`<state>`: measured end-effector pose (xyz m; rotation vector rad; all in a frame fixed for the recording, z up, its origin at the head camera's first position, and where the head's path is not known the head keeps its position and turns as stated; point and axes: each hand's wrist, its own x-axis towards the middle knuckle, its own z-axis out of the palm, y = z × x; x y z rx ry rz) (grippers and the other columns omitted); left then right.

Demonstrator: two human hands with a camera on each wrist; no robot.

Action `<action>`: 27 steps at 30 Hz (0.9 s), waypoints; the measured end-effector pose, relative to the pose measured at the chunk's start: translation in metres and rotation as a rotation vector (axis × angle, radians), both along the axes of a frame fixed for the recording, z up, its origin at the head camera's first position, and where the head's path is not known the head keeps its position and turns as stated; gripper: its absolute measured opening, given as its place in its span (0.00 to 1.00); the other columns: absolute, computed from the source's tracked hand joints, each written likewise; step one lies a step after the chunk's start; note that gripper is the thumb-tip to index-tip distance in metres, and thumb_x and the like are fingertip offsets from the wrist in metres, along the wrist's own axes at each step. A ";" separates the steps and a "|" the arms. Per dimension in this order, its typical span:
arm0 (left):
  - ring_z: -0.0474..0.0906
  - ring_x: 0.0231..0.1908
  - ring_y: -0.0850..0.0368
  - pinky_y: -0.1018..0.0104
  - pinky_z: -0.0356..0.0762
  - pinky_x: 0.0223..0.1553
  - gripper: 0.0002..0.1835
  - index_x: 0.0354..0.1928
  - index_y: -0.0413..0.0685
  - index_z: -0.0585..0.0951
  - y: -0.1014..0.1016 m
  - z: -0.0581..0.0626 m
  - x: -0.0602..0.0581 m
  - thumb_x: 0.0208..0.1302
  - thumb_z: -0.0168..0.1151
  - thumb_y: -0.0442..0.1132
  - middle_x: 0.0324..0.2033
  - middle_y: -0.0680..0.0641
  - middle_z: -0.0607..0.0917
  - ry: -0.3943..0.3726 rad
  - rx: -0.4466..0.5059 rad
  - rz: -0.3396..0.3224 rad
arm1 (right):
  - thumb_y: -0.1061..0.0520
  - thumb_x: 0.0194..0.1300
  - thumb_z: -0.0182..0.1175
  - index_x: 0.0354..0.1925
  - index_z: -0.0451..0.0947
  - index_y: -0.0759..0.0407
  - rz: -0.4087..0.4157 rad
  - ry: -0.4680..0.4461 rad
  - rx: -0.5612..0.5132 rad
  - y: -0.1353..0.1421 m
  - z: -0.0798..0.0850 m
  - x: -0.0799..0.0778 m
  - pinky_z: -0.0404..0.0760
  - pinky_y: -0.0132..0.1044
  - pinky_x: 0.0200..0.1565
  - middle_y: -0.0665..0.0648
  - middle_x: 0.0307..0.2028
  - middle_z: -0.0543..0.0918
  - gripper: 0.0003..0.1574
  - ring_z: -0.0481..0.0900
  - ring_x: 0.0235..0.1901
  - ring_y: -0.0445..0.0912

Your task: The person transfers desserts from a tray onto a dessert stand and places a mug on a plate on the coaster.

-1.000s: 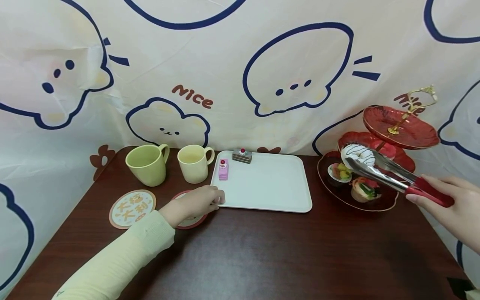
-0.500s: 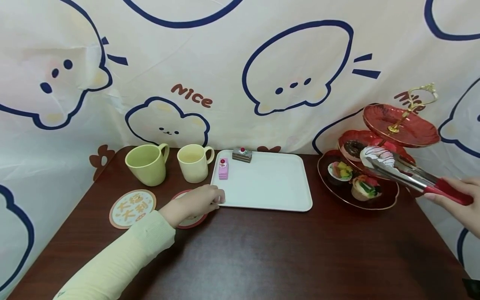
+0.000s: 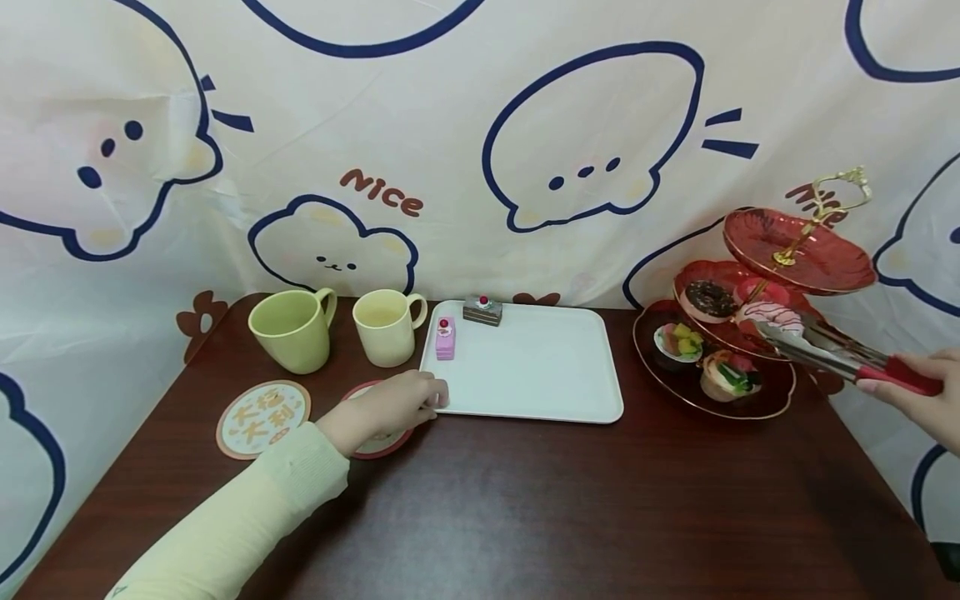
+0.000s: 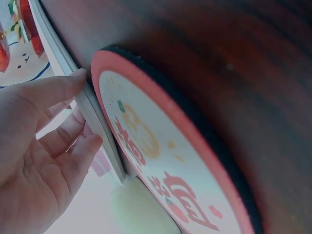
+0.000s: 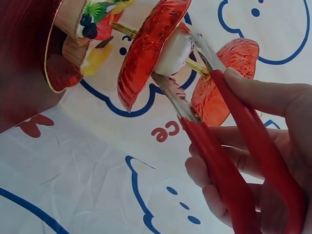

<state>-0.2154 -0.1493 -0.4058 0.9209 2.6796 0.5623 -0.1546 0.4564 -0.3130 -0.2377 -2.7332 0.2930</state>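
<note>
White-iced donut is at the middle tier of the red stand, tong tips on either side of it. Can't tell if they're clamped or if the tier carries its weight. Tongs: metal tips, red handles, spread a little. Right of the two hands has the handles, thumb on one, fingers round the other. Left hand is curled over the near-left edge of the white tray, fingertips holding the rim. Same tier: chocolate donut, plus a pink piece partly hidden. Top tier sits above; bottom tier has a fruit cupcake and a fruit tart. On the tray: pink cake near the left edge, brown cake at the back. Left of the tray: cream mug, then green mug. Red-rimmed coaster lies partly under the left hand, orange-rimmed coaster farther left. All on a dark wood bench, printed cloth behind.
</note>
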 end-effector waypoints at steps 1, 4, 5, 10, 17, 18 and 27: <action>0.74 0.35 0.58 0.61 0.78 0.42 0.08 0.46 0.44 0.84 0.000 0.000 0.000 0.68 0.67 0.28 0.34 0.52 0.79 0.003 0.001 -0.005 | 0.24 0.65 0.60 0.60 0.68 0.85 -0.008 -0.021 0.004 0.018 -0.011 -0.009 0.69 0.37 0.22 0.79 0.45 0.67 0.63 0.67 0.39 0.68; 0.75 0.35 0.59 0.61 0.78 0.42 0.08 0.46 0.44 0.84 0.000 -0.001 0.000 0.68 0.67 0.29 0.34 0.51 0.79 0.003 0.001 -0.004 | 0.30 0.63 0.67 0.64 0.67 0.81 -0.015 -0.058 0.026 0.072 -0.043 -0.037 0.69 0.41 0.22 0.77 0.46 0.66 0.59 0.67 0.40 0.67; 0.75 0.35 0.59 0.61 0.78 0.41 0.08 0.46 0.44 0.84 0.000 -0.001 0.000 0.68 0.67 0.29 0.34 0.51 0.79 0.007 -0.001 -0.007 | 0.29 0.63 0.67 0.64 0.68 0.81 -0.014 -0.059 0.042 0.087 -0.052 -0.044 0.68 0.40 0.21 0.76 0.47 0.66 0.60 0.67 0.40 0.66; 0.73 0.34 0.59 0.63 0.77 0.41 0.07 0.45 0.44 0.84 -0.001 0.000 0.000 0.67 0.67 0.28 0.33 0.52 0.78 0.014 -0.008 -0.006 | 0.27 0.59 0.69 0.62 0.70 0.80 -0.007 -0.097 0.099 0.108 -0.059 -0.058 0.67 0.42 0.22 0.77 0.44 0.67 0.62 0.69 0.37 0.66; 0.76 0.36 0.59 0.62 0.78 0.42 0.07 0.44 0.44 0.84 -0.001 0.001 0.000 0.68 0.66 0.28 0.35 0.51 0.79 0.014 -0.003 -0.010 | 0.27 0.58 0.70 0.52 0.74 0.84 0.054 -0.112 0.130 0.100 -0.046 -0.062 0.65 0.41 0.19 0.70 0.31 0.71 0.60 0.69 0.27 0.58; 0.76 0.36 0.59 0.62 0.78 0.42 0.07 0.44 0.44 0.84 -0.001 0.001 0.000 0.68 0.66 0.27 0.35 0.51 0.79 0.009 0.000 -0.008 | 0.27 0.57 0.70 0.52 0.74 0.85 0.060 -0.111 0.128 0.100 -0.046 -0.063 0.65 0.41 0.18 0.69 0.30 0.71 0.60 0.68 0.26 0.58; 0.74 0.35 0.60 0.63 0.77 0.41 0.07 0.45 0.45 0.84 -0.001 0.000 -0.001 0.68 0.66 0.28 0.34 0.52 0.79 0.012 0.004 -0.009 | 0.28 0.56 0.72 0.49 0.75 0.86 0.074 -0.112 0.120 0.101 -0.046 -0.067 0.66 0.41 0.18 0.68 0.28 0.70 0.60 0.68 0.26 0.57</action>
